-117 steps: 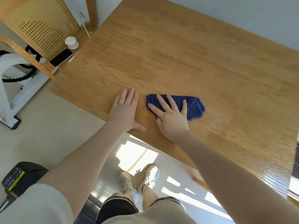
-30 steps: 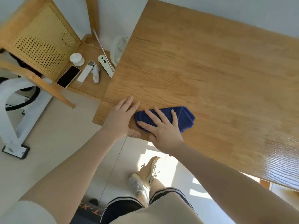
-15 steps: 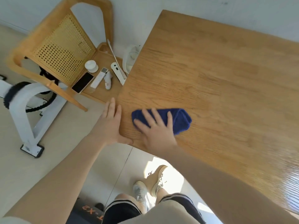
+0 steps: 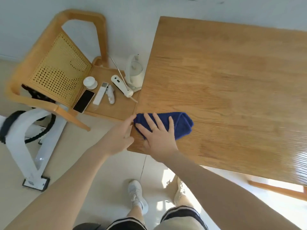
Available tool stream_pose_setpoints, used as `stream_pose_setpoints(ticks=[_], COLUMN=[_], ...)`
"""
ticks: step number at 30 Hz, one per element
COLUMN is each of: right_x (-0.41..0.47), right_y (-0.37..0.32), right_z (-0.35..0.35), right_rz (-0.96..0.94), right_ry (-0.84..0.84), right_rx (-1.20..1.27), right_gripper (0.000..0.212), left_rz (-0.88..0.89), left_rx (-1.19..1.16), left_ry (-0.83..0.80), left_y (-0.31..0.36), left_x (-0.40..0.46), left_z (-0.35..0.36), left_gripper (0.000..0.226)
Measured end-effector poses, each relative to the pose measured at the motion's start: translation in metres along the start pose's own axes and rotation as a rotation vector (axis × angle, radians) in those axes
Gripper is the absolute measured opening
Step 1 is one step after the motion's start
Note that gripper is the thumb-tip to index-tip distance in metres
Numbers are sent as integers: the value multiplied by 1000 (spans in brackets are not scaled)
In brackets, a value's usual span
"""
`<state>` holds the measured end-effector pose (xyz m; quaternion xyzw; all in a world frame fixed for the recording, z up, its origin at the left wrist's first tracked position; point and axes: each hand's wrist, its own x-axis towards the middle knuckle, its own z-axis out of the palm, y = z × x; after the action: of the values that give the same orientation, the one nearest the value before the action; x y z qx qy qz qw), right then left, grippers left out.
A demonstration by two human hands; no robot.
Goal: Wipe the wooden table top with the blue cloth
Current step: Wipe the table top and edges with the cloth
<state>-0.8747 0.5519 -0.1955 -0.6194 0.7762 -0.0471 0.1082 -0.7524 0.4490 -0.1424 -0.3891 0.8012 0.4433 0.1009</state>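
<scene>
The folded blue cloth [image 4: 181,124] lies at the near left corner of the wooden table top [image 4: 232,90]. My right hand [image 4: 157,136] presses flat on the cloth, fingers spread, covering its left half. My left hand [image 4: 118,138] is off the table top, held against the table's left edge by the corner, fingers straight and together, with the fingertips close to the cloth's left end. It holds nothing.
Left of the table stands a wooden chair with a cane back [image 4: 61,68]; its seat carries a phone [image 4: 83,101], a white cup [image 4: 90,82], remotes [image 4: 100,93] and a white kettle [image 4: 135,73]. A white exercise machine [image 4: 29,143] stands on the floor at left. My feet are below the table's edge.
My right hand has slid the cloth left along the near edge to the table's left corner. My left hand has come off the table top and now rests against its left edge.
</scene>
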Motion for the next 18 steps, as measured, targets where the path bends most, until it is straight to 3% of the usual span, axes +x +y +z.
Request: stream_pose_setpoints(ticks=[6,13,18], right_x=[3,35,-16], right_y=[-20,-26,-47], right_z=[0,1,22], right_rz=[-55,134,-73], right_ry=[-54,33,64], right_rx=[-6,11,-28], right_gripper=[56,55,41], left_rz=[113,107,88], left_rx=[-130,-526,-504], left_ry=[-53,-68,-41], left_y=[-14,-13,-8], left_x=[6,27,28], left_z=[-15,-22,-20], left_gripper=[61,56,57])
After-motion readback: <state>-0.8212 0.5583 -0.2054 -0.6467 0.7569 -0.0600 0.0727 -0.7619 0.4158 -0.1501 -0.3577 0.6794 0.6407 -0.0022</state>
